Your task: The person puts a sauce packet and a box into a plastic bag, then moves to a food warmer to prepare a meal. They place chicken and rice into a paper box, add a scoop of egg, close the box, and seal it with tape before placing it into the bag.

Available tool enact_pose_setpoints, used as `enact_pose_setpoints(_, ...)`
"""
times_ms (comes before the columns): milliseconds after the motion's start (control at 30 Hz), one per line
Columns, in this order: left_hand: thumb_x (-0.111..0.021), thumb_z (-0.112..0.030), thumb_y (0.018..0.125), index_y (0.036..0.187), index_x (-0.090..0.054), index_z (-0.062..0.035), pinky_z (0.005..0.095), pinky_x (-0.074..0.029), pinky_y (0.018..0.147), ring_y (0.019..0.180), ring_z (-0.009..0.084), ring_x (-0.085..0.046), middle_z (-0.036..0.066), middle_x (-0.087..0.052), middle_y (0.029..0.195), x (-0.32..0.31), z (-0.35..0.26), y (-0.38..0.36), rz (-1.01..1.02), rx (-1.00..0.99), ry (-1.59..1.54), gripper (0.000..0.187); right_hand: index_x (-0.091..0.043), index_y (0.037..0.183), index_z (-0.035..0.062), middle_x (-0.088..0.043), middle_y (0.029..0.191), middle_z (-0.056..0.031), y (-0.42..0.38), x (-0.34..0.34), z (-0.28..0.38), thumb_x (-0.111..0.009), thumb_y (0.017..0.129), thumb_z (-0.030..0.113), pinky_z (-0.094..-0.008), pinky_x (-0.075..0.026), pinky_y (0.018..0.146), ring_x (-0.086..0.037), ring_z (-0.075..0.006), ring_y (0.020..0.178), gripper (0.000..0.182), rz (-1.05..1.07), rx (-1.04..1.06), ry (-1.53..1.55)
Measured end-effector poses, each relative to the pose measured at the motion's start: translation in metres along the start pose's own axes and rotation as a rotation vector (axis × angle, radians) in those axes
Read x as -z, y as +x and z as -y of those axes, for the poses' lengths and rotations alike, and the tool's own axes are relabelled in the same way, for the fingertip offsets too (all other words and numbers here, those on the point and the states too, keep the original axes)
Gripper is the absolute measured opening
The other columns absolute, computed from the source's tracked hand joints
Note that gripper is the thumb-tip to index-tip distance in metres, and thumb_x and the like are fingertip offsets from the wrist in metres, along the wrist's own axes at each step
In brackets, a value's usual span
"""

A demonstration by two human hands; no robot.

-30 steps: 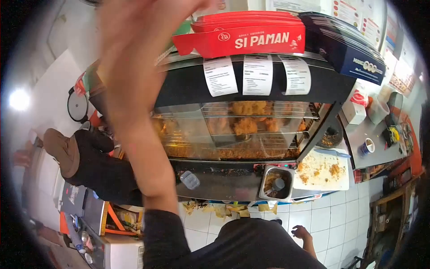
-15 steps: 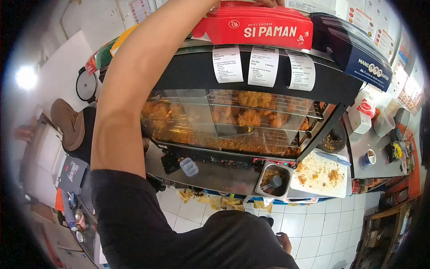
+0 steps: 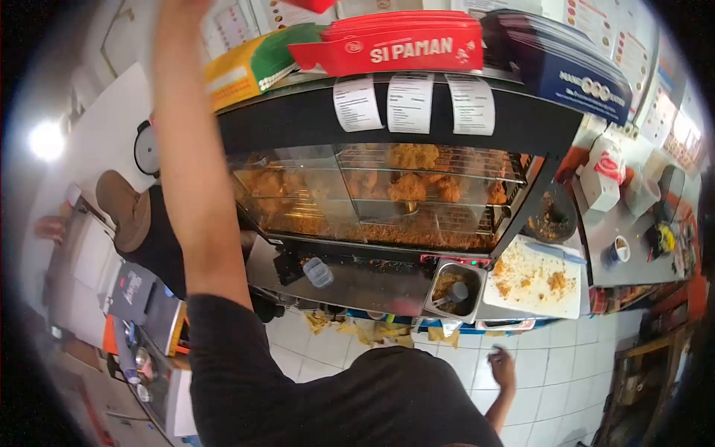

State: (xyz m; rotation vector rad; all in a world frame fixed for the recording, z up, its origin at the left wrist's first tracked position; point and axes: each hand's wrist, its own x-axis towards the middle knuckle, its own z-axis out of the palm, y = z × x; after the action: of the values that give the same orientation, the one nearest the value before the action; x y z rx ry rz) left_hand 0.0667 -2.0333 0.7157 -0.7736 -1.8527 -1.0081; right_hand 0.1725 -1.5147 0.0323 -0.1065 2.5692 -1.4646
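Note:
My left arm is raised at the upper left, and the blurred left hand (image 3: 182, 6) is cut off by the top edge. A folded red carton (image 3: 311, 4) shows in part at that edge, off the stack; it appears to be in my left hand, though the grip is out of frame. Below it, a stack of flat red cartons (image 3: 406, 48) lies on top of the glass warmer (image 3: 283, 127) with fried chicken (image 3: 413, 156) inside. My right hand (image 3: 503, 365) hangs low over the tiled floor, fingers loosely apart, holding nothing.
Green-yellow cartons (image 3: 257, 63) and dark blue cartons (image 3: 577, 78) flank the red stack. On the counter are a clear plastic tub (image 3: 318, 272), a metal pan with a scoop (image 3: 453, 290), and a crumb-strewn white board (image 3: 532, 287). A person in a brown cap (image 3: 123, 208) stands left.
My left hand has left the back of the red stack and swung up and left; a red carton now shows at the top edge. My right hand has moved out to the right.

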Motion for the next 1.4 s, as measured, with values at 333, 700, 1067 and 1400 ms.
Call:
enact_pose_setpoints(333, -0.069, -0.043, 0.086, 0.147, -0.038, -0.0129, 0.053, -0.029, 0.116, 0.14, 0.0351, -0.035, 0.015, -0.036, 0.153, -0.029, -0.176, -0.4, -1.145, 0.073, 0.237, 0.075, -0.06, 0.123, 0.0025, -0.058, 0.116, -0.0159, -0.023, 0.009, 0.388, -0.071, 0.086, 0.017, -0.0395, -0.051, 0.089, -0.061, -0.0312, 0.105, 0.041, 0.508, 1.265, 0.252)
enact_pose_setpoints(700, -0.053, -0.023, 0.091, 0.139, -0.044, -0.001, 0.0437, -0.047, 0.1, 0.117, 0.0299, -0.058, 0.018, -0.059, 0.128, -0.139, -0.188, -0.542, -1.271, 1.218, -0.548, 0.054, -0.055, 0.122, 0.0009, -0.05, 0.118, -0.0188, -0.066, -0.111, 0.352, -0.073, 0.076, 0.016, -0.0413, -0.051, 0.087, -0.054, -0.0334, 0.11, 0.052, 0.842, 1.382, 0.01)
enact_pose_setpoints(1067, -0.057, -0.006, 0.093, 0.131, -0.05, 0.002, 0.0399, -0.05, 0.099, 0.113, 0.0272, -0.062, 0.017, -0.062, 0.124, -0.135, -0.125, -0.545, -0.938, 1.083, -0.768, 0.04, -0.055, 0.127, 0.0056, -0.046, 0.135, -0.0262, -0.056, -0.106, 0.331, -0.074, 0.081, 0.018, -0.0445, -0.049, 0.096, -0.053, -0.0384, 0.12, 0.051, 0.435, 1.263, -0.046)
enact_pose_setpoints(1400, -0.051, -0.024, 0.103, 0.12, -0.058, -0.0045, 0.0299, -0.05, 0.078, 0.093, 0.0155, -0.063, 0.006, -0.066, 0.109, -0.157, -0.088, -0.504, -0.733, 0.996, -0.77, 0.026, -0.061, 0.121, 0.0022, -0.055, 0.125, -0.0236, -0.035, -0.131, 0.329, -0.075, 0.081, 0.017, -0.0417, -0.05, 0.094, -0.056, -0.0367, 0.114, 0.045, 0.087, 0.879, 0.1)
